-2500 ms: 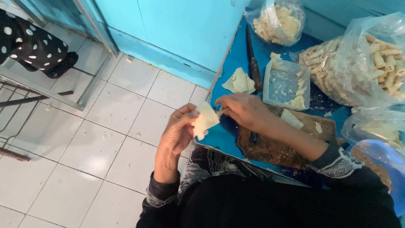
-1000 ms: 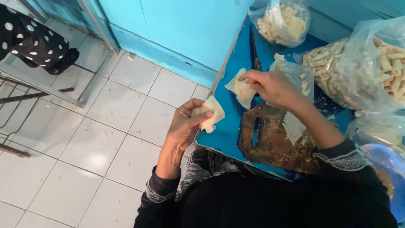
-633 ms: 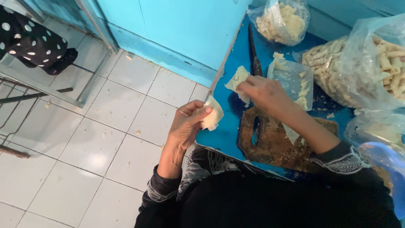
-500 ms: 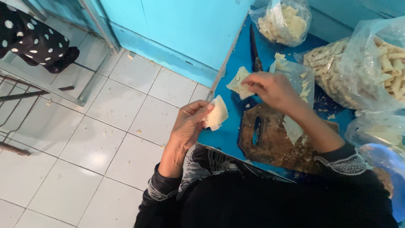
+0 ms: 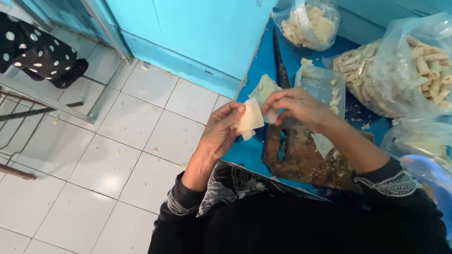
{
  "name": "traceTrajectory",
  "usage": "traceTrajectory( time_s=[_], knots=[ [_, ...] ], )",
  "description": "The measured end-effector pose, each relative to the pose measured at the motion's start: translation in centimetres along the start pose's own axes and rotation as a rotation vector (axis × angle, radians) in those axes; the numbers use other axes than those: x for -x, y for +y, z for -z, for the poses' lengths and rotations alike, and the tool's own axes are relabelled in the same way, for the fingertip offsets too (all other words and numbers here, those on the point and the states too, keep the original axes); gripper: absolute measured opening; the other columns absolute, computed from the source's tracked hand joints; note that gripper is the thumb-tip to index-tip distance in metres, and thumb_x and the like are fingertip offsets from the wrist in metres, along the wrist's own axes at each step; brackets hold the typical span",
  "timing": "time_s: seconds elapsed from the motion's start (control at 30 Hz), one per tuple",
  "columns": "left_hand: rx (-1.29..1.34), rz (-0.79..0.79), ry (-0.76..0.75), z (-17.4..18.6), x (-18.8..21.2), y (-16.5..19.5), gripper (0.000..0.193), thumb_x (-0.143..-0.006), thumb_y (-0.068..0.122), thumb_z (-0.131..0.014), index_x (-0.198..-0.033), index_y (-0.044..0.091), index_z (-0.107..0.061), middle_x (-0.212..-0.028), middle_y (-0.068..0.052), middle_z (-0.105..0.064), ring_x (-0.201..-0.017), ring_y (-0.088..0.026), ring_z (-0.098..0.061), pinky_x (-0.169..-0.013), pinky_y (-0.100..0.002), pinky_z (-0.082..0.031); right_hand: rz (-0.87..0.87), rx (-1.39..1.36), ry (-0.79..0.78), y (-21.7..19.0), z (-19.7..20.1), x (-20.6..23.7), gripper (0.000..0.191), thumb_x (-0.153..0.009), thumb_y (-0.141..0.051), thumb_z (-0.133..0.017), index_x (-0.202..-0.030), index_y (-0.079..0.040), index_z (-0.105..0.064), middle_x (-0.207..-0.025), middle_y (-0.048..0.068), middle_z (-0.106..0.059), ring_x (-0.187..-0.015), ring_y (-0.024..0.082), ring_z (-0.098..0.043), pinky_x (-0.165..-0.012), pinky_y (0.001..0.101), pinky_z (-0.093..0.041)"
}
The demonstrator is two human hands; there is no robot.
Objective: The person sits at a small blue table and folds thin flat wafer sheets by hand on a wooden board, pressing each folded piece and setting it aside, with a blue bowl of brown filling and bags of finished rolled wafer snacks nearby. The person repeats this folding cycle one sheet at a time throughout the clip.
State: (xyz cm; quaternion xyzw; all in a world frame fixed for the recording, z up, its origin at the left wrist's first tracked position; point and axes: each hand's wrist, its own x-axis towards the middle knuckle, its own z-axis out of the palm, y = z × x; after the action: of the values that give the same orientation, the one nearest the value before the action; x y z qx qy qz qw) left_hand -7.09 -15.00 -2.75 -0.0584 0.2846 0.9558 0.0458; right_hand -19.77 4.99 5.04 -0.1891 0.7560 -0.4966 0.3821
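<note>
The right hand (image 5: pixel 301 107), which half a second ago hovered over the loose wrappers on the blue table (image 5: pixel 245 153), has come back toward the body and now meets the left hand (image 5: pixel 221 131) at the table's near edge. Between them is a pale, thin pastry wrapper (image 5: pixel 250 118), held just off the table edge above the white tiled floor (image 5: pixel 117 155). The left hand cups it from below, fingers half curled and thumb pressed on its face; the right hand pinches its far corner with thumb and forefinger, the other fingers loosely bent. More wrappers (image 5: pixel 264 87) lie on the table behind, beside a long knife (image 5: pixel 281 66). A worn wooden cutting board (image 5: pixel 306 157) sits under the right forearm, and clear plastic bags of rolled sticks (image 5: pixel 405 70) crowd the far side. Folding such a thin sheet well likely calls for a light pinch, even tension across both hands, and keeping the edge straight so it does not tear.
</note>
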Motion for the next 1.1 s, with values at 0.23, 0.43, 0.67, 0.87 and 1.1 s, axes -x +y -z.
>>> traceTrajectory(
  time_s=[0.23, 0.43, 0.67, 0.87, 1.1],
  knots=[
    [-0.255, -0.081, 0.112, 0.3, -0.6, -0.4, 0.036, -0.098, 0.023, -0.070, -0.122, -0.003, -0.068, -0.101, -0.009, -0.073, -0.086, -0.015, -0.071, -0.074, -0.031, -0.060, 0.234, 0.563, 0.106, 1.5, -0.5, -0.5, 0.032, -0.085, -0.033, -0.080, -0.087, -0.002, -0.070, -0.087, 0.010, -0.068, -0.077, 0.021, -0.065, -0.066, 0.0372, -0.051],
    [-0.211, -0.083, 0.081, 0.7, -0.8, 1.7, 0.043, -0.101, 0.029, -0.066, -0.129, -0.003, -0.064, -0.107, -0.012, -0.072, -0.097, -0.018, -0.070, -0.081, -0.031, -0.059, 0.303, 1.066, 0.319, 1.4, 1.1, -1.3, 0.037, -0.075, -0.038, -0.086, -0.077, -0.003, -0.073, -0.086, 0.016, -0.064, -0.089, 0.036, -0.063, -0.078, 0.0468, -0.050],
    [0.067, -0.002, -0.073, -0.9, -3.6, 1.7, 0.075, -0.103, 0.054, -0.044, -0.149, -0.005, -0.041, -0.131, -0.023, -0.064, -0.122, -0.030, -0.064, -0.108, -0.042, -0.050, 0.148, 0.010, 0.107, -0.2, 2.1, -0.6, 0.031, -0.091, -0.035, -0.074, -0.104, -0.008, -0.073, -0.100, 0.001, -0.074, -0.100, 0.021, -0.069, -0.079, 0.0341, -0.060],
    [0.097, 0.082, -0.088, -3.2, -5.5, -0.1, 0.097, -0.097, 0.067, -0.041, -0.162, 0.002, -0.011, -0.159, -0.024, -0.040, -0.138, -0.032, -0.051, -0.118, -0.043, -0.038, 0.536, 0.582, 0.349, 0.1, -1.3, 0.5, 0.051, -0.083, -0.026, -0.083, -0.125, -0.007, -0.063, -0.113, 0.014, -0.058, -0.096, 0.023, -0.067, -0.074, 0.0305, -0.058],
    [0.038, 0.047, -0.136, -6.2, -8.8, 0.0, 0.111, -0.087, 0.075, -0.043, -0.158, 0.015, 0.017, -0.163, -0.031, -0.026, -0.141, -0.039, -0.042, -0.117, -0.048, -0.036, 0.350, 0.546, 0.421, -2.0, 1.2, -0.5, 0.020, -0.085, -0.017, -0.076, -0.102, -0.008, -0.071, -0.100, 0.010, -0.066, -0.082, 0.019, -0.068, -0.071, 0.0348, -0.056]
  ],
)
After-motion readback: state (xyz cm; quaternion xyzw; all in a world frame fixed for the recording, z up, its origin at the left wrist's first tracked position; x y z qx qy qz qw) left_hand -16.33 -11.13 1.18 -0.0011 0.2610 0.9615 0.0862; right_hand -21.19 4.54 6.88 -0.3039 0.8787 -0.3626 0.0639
